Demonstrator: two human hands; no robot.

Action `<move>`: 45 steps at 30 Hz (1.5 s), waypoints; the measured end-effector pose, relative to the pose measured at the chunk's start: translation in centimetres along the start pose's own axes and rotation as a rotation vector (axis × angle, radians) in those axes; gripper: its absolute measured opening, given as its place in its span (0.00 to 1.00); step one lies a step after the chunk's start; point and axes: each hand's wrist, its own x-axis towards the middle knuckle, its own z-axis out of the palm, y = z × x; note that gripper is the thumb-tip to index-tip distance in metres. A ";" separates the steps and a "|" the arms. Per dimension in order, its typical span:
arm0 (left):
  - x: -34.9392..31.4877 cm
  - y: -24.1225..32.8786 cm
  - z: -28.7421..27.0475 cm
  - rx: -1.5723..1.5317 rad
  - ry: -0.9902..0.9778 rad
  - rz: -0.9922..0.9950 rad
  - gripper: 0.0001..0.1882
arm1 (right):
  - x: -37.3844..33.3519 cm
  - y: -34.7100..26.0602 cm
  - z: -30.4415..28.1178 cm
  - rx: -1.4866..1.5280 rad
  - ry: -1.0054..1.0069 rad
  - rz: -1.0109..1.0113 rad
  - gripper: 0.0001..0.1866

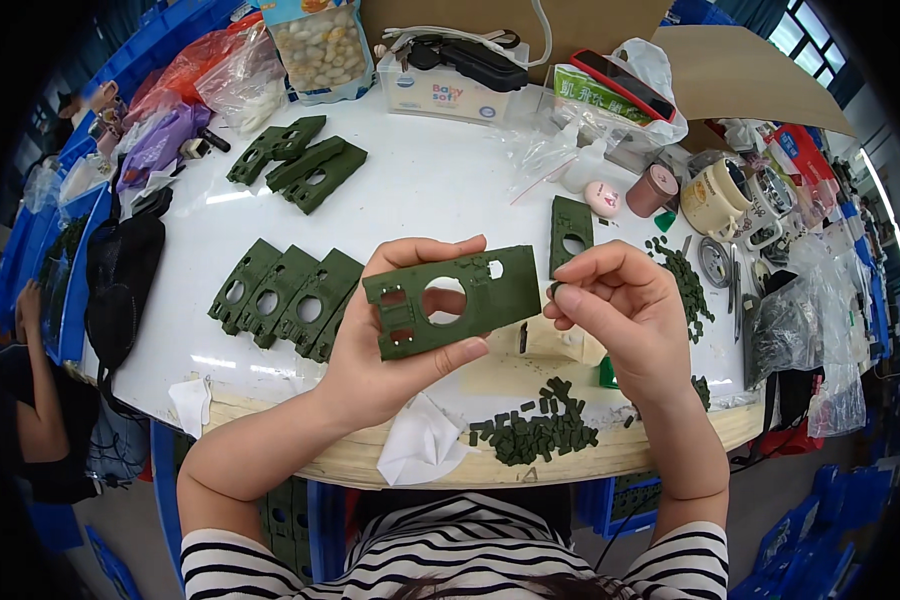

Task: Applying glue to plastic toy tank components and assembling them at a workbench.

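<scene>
My left hand (370,375) grips a dark green plastic model tank hull top (500,305) from below and the side, thumb along its lower edge. The part has a large round hole and several smaller openings. Close to its right end, my right hand (625,315) pinches a small dark green piece (554,289) between thumb and fingertips; most of that piece is hidden. Another hull top (570,218) lies just beyond my right hand. A row of similar hull tops (253,272) overlaps on the table left of my left hand, partly covered by it.
Small green pieces lie in a pile (535,440) at the near edge and another pile (682,285) at right. More hull tops (320,175) lie far left. Crumpled white paper (422,440), a beige mug (712,200), a small bottle (585,165) and plastic bags (805,320) surround the work.
</scene>
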 end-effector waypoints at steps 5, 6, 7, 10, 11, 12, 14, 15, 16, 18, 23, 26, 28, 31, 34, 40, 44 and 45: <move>-0.5 -0.3 0.4 0.150 -0.073 0.079 0.34 | -0.3 -0.6 0.7 -0.056 0.053 0.031 0.09; -0.5 -0.3 0.5 0.184 -0.084 0.100 0.34 | -0.4 -0.4 0.7 -0.067 0.052 0.031 0.09; -0.5 -0.4 0.5 0.194 -0.087 0.120 0.34 | -0.5 -0.4 0.7 -0.077 0.051 0.031 0.09; -0.4 -0.4 0.5 0.227 -0.093 0.172 0.34 | -0.7 -0.7 1.0 -0.117 0.044 0.052 0.09; -0.5 -0.5 0.4 0.239 -0.094 0.185 0.34 | -0.7 -0.8 1.2 -0.104 0.049 0.071 0.09; -0.5 -0.5 0.5 0.250 -0.096 0.198 0.34 | -0.7 -0.9 1.2 -0.093 0.054 0.089 0.08; -0.7 -0.5 0.8 0.206 -0.058 0.206 0.32 | -0.7 -1.0 1.3 -0.077 0.050 0.105 0.07; -0.7 -0.6 0.9 0.183 -0.039 0.209 0.31 | -0.7 -1.0 1.2 -0.073 0.042 0.105 0.06; -0.7 -0.6 0.9 0.185 -0.038 0.213 0.31 | -0.7 -1.0 1.2 -0.069 0.033 0.104 0.06; -0.7 -0.6 1.0 0.190 -0.036 0.221 0.31 | -0.7 -0.7 1.1 -0.153 0.022 -0.016 0.05; -0.7 -0.4 1.1 0.184 -0.050 0.214 0.31 | -0.8 0.0 0.9 -0.246 0.029 -0.136 0.04; -0.7 -0.3 1.2 0.177 -0.063 0.198 0.31 | -0.8 0.4 1.0 -0.290 0.049 -0.190 0.05; -0.7 -0.3 1.2 0.177 -0.069 0.198 0.31 | -0.8 0.8 1.0 -0.322 0.035 -0.212 0.05; -0.8 -0.3 1.3 0.176 -0.079 0.206 0.31 | -0.8 1.1 1.2 -0.309 0.037 -0.189 0.05; -0.8 -0.3 1.3 0.176 -0.088 0.198 0.31 | -0.9 1.2 1.4 -0.276 0.037 -0.156 0.05; -0.8 -0.3 1.4 0.183 -0.097 0.194 0.30 | -0.9 1.4 1.3 -0.295 0.037 -0.163 0.05; -0.8 -0.4 1.3 0.184 -0.100 0.188 0.30 | -0.9 1.5 1.4 -0.287 0.042 -0.154 0.05; -0.9 -0.4 1.3 0.183 -0.100 0.187 0.30 | -0.9 1.5 1.4 -0.293 0.044 -0.155 0.05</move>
